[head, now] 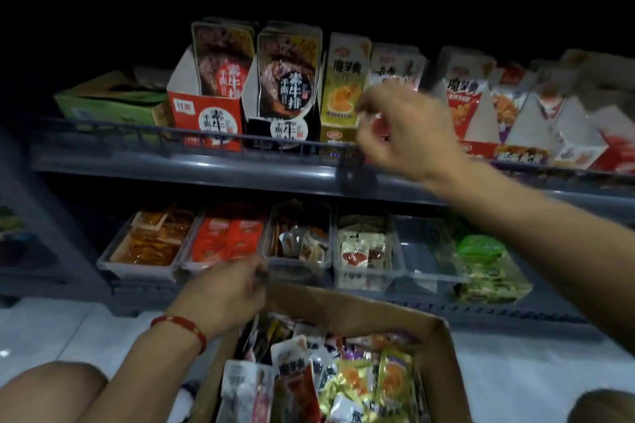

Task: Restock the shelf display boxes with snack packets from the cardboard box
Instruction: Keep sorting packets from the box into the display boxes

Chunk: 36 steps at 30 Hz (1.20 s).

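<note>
- Head view: two hands show. The right hand [409, 129] is raised in front of the upper shelf [192, 166], fingers loosely curled; blur hides whether its grip holds anything.
- The left hand [225, 288], with one red bracelet [180, 324] at the wrist, is at the far rim of the cardboard box [443, 350]; its fingers are hidden, so I cannot tell its grip.
- The one cardboard box lies below the upper shelf, full of mixed snack packets [343, 378]; its near end is cut off.
- On the upper shelf about seven display boxes stand; the red display box [206, 120] and black display box [281, 127] are clearest, those to the right blurred.
- Beneath the upper shelf, five clear bins [144, 264] sit in a row.
</note>
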Tool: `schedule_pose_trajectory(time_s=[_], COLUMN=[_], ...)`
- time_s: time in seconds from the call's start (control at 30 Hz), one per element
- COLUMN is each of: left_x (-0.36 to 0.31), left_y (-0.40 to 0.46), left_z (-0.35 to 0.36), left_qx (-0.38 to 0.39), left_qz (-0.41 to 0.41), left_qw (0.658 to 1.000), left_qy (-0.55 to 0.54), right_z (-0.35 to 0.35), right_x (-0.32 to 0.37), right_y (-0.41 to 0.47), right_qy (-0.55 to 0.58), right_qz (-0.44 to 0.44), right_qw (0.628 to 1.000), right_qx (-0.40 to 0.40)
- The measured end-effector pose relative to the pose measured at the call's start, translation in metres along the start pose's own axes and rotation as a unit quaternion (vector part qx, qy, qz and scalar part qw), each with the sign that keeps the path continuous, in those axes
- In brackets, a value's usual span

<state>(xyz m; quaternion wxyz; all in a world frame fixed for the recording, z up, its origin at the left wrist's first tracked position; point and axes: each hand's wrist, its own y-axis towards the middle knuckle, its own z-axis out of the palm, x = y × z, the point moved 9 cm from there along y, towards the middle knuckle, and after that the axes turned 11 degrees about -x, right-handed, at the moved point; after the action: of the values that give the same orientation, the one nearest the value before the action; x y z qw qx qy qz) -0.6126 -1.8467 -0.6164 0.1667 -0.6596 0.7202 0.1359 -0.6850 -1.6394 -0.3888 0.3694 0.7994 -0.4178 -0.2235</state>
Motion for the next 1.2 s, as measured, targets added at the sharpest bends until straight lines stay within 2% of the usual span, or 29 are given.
schedule_pose_trajectory(time_s=[0.07,0.13,0.23,0.33,0.4,0.5,0.6,0.77,0.9,0.97,1.03,1.13,1.2], left_x=[0.01,0.013,0.008,0.009,0.014,0.017,0.018,0.02,0.012,0.002,-0.007,-0.028,-0.037], left_y=[-0.014,-0.027,-0.031,-0.035,-0.04,-0.047,-0.049,-0.048,-0.041,-0.039,-0.042,-0.05,-0.049], left_z=[0.038,0.057,0.065,0.069,0.071,0.073,0.074,0.072,0.055,0.053,0.066,0.096,0.1], left_qx=[0.125,0.206,0.209,0.201,0.207,0.223,0.224,0.184,0.059,0.031,0.068,0.175,0.179], left_qz=[0.036,0.042,0.046,0.027,0.015,0.005,0.004,-0.002,0.003,-0.002,-0.048,-0.129,-0.144], left_qw=[0.99,0.975,0.974,0.978,0.977,0.974,0.973,0.982,0.998,0.997,0.981,0.902,0.865], left_qy=[0.061,0.072,0.074,0.054,0.048,0.047,0.051,0.043,-0.011,-0.067,-0.174,-0.373,-0.445], right_z=[0.026,0.066,0.129,0.176,0.198,0.217,0.228,0.214,0.174,0.152,0.13,0.108,0.1], right_x=[0.033,0.06,0.092,0.104,0.105,0.113,0.113,0.115,0.091,0.077,0.067,0.054,0.049], right_y=[-0.055,-0.123,-0.235,-0.314,-0.346,-0.375,-0.386,-0.372,-0.317,-0.299,-0.283,-0.266,-0.267], right_qy=[0.06,0.088,0.106,0.092,0.119,0.208,0.225,0.253,0.278,0.344,0.415,0.49,0.524], right_qz=[0.028,0.063,0.074,0.108,0.174,0.305,0.367,0.335,0.314,0.373,0.423,0.463,0.482], right_qw=[0.99,0.95,0.852,0.795,0.781,0.741,0.74,0.73,0.745,0.708,0.668,0.625,0.588], right_qx=[0.127,0.293,0.508,0.59,0.588,0.561,0.517,0.539,0.518,0.492,0.449,0.395,0.385])
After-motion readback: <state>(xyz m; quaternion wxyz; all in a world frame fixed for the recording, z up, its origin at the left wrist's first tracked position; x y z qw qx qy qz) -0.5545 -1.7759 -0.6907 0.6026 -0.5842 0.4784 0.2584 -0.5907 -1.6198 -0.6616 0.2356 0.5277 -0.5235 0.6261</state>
